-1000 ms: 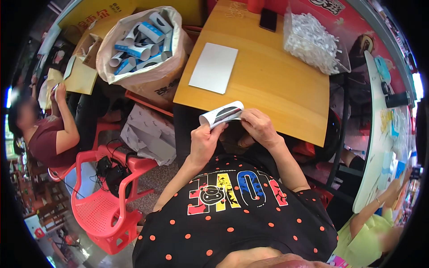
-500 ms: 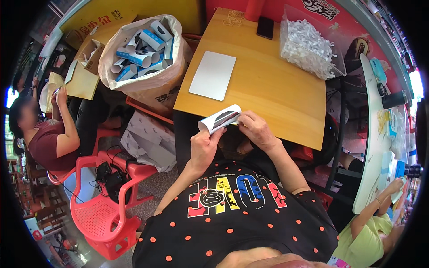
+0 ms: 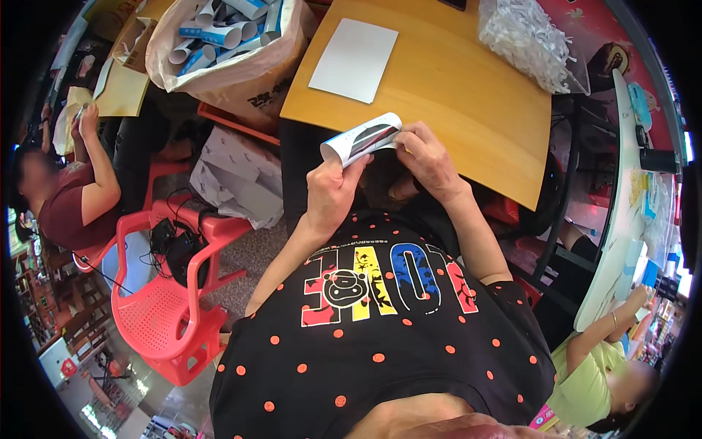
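Paper tube [image 3: 362,139], white w/ blue trim + dark curved print, is in both hands, just at the near edge of the wood tabletop [image 3: 439,95] as seen from head cam; tilted, R end higher, open L end facing back toward the wearer; L hand [image 3: 333,192] grasping its lower L end, thumb along near side; R hand [image 3: 428,157] pinching the R end/edge w/ bent fingers, exact contact pt partly hidden by the fingers; so both grips closed on same pc.

On tabletop: white paper sheet [image 3: 353,61], flat, L of ctr, beyond the tube, not touched; can't tell if single or stack; clear plastic bin [image 3: 581,77] at far R corner, heaped w/ white curled strips [image 3: 523,44].

L of tabletop: big off-white sack [image 3: 227,88], top open, full of similar blue/white tubes [image 3: 212,35] lying at mixed angles; red crate [image 3: 238,124] partly visible below it; crumpled white wrap [image 3: 238,179] nearer, on the floor side.

Lower L: pink-red plastic armchair [image 3: 157,329] w/ blk cables + adapters [image 3: 172,245] on it. Far L: co-worker in maroon top [image 3: 77,194], hands raised by a yellow side table [image 3: 121,102]. Lower R: co-worker in yellow-green top [image 3: 585,384], arms reaching to a long white table [image 3: 603,278]. Wearer: black tee [image 3: 395,358], red dots + multicolour lettering.
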The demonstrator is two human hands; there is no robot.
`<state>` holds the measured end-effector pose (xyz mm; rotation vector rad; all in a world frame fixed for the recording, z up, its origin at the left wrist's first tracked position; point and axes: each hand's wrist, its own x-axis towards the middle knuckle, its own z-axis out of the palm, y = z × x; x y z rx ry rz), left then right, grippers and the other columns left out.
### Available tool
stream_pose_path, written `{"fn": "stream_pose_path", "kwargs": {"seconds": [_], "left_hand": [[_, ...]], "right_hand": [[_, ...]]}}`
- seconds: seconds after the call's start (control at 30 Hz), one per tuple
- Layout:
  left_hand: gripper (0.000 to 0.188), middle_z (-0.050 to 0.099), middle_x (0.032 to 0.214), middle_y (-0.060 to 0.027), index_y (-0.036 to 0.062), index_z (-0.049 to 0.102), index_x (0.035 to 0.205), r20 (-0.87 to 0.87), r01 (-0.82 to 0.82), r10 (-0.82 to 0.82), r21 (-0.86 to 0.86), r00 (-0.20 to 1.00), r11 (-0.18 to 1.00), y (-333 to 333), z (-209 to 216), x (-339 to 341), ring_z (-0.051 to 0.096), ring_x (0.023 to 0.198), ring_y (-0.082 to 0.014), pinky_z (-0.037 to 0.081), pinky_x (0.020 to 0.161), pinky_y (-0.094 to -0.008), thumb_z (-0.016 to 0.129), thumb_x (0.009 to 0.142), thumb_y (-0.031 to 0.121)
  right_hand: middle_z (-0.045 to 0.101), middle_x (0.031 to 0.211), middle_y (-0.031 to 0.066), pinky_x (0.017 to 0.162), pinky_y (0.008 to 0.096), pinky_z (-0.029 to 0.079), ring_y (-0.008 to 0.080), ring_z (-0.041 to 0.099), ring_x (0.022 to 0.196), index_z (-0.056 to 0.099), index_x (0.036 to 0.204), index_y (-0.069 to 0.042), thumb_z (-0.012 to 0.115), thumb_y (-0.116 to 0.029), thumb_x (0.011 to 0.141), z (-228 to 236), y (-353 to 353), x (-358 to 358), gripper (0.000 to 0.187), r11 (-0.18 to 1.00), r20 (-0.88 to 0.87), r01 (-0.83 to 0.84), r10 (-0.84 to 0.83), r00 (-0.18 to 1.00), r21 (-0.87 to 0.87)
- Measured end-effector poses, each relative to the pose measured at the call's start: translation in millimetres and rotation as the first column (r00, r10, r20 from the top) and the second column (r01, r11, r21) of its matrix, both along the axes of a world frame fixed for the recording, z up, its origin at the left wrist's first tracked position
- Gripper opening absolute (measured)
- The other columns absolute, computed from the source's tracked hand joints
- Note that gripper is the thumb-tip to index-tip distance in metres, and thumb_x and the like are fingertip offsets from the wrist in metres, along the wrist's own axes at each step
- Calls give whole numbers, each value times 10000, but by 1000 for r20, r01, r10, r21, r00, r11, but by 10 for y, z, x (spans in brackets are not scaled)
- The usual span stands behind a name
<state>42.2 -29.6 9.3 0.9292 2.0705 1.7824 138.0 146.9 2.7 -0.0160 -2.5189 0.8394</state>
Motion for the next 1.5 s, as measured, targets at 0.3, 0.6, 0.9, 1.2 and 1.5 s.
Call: {"fn": "stream_pose_path", "kwargs": {"seconds": [0.3, 0.6, 0.9, 1.2, 1.5], "left_hand": [[214, 706, 937, -123, -57, 624, 1103, -100, 39, -48, -97, 994, 995, -34, 10, -9, 683, 863, -153, 544, 744, -272, 595, 906, 19], [195, 705, 929, -143, -31, 660, 1046, -338, 40, -75, -110, 938, 993, -100, 33, -65, 700, 834, -218, 534, 705, -289, 649, 856, 11], [187, 694, 923, -163, -17, 672, 1014, -435, 59, -104, -116, 894, 992, -109, 59, -95, 693, 808, -280, 534, 678, -315, 680, 834, 33], [194, 693, 929, -160, -14, 668, 1019, -439, 66, -106, -106, 892, 992, -118, 1, -84, 692, 810, -280, 535, 674, -315, 683, 834, 40], [227, 683, 946, -155, -17, 657, 1003, -559, 109, -168, -138, 812, 984, -175, -68, -93, 679, 783, -307, 544, 651, -336, 709, 786, 26]], "right_hand": [[570, 920, 133, 695, 363, 512, 305, 594, 836, 535, 917, -35, 600, 29, 758, -16, 6, 8, 182, 999, 16, 11, -11, 1000, -36], [627, 783, 1, 662, 226, 464, 72, 565, 725, 641, 909, -1, 651, -127, 872, 142, 125, 60, 131, 635, 312, 263, -36, 949, -726], [655, 799, 15, 695, 236, 477, 73, 582, 746, 687, 915, 11, 655, -155, 853, 164, 248, 54, 181, 679, 443, 260, 107, 890, -687], [602, 727, 8, 652, 254, 449, 80, 530, 696, 657, 883, 11, 629, -197, 857, -2, 210, 27, 211, 729, 537, 257, 176, 825, -635], [560, 719, -2, 619, 261, 435, 83, 506, 678, 621, 883, 12, 582, -242, 890, 14, 157, 70, 256, 767, 535, 242, 153, 831, -594]]}}
